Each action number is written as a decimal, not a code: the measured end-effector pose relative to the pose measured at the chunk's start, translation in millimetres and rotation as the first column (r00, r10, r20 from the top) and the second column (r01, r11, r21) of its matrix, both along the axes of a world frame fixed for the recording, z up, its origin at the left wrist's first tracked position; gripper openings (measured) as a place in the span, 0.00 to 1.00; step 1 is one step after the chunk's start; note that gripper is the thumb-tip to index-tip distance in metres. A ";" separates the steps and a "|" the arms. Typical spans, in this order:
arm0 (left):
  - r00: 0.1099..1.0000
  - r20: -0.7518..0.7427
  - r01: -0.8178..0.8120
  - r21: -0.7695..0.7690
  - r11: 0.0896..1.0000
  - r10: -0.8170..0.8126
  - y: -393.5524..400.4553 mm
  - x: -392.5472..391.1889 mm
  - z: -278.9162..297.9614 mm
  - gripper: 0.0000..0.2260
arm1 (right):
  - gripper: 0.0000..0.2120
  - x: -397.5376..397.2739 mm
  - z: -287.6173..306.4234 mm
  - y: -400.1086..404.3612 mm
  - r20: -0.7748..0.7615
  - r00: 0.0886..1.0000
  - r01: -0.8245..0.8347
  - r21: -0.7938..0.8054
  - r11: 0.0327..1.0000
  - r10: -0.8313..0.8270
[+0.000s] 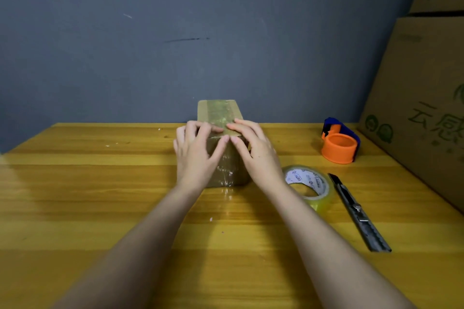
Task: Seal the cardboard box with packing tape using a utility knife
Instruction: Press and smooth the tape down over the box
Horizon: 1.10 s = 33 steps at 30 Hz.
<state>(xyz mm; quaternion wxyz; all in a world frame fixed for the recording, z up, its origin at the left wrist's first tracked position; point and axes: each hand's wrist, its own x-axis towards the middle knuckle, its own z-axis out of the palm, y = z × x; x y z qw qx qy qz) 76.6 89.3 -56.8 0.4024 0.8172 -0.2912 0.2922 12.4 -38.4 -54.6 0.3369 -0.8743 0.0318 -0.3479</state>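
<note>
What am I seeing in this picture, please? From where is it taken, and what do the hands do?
There is no machine here. A person wears a camera on the head, so you look down at their own arms. The left hand and right hand press with fairly straight fingers on the near top edge of a small cardboard box, which already has clear tape on it. Neither hand grips a tool. On the yellow table, to the right, lie a tape roll, a utility knife and an orange tape dispenser. Big cartons stand at the far right.

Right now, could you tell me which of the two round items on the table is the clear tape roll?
The clear tape roll lies flat beside the utility knife; the orange dispenser sits farther back.
</note>
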 end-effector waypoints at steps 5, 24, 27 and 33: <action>0.998 0.060 0.027 0.004 1.000 -0.027 3.2 4.3 -3.6 0.16 | 0.16 -1.0 -0.2 -5.6 -0.018 0.999 -0.033 -0.044 0.998 0.033; 0.977 0.162 0.107 0.200 0.974 -0.141 22.4 12.2 -9.8 0.27 | 0.32 -10.1 4.6 -15.3 -0.154 0.986 -0.098 -0.256 0.962 0.059; 0.975 0.133 0.147 0.204 0.968 -0.176 24.5 11.5 -6.8 0.26 | 0.30 -8.3 3.8 -12.2 -0.135 0.985 -0.125 -0.134 0.983 0.107; 0.967 0.007 0.253 -0.055 0.966 -0.253 18.9 10.1 1.4 0.13 | 0.16 -0.7 0.0 5.4 -0.002 1.000 0.003 0.005 1.000 -0.003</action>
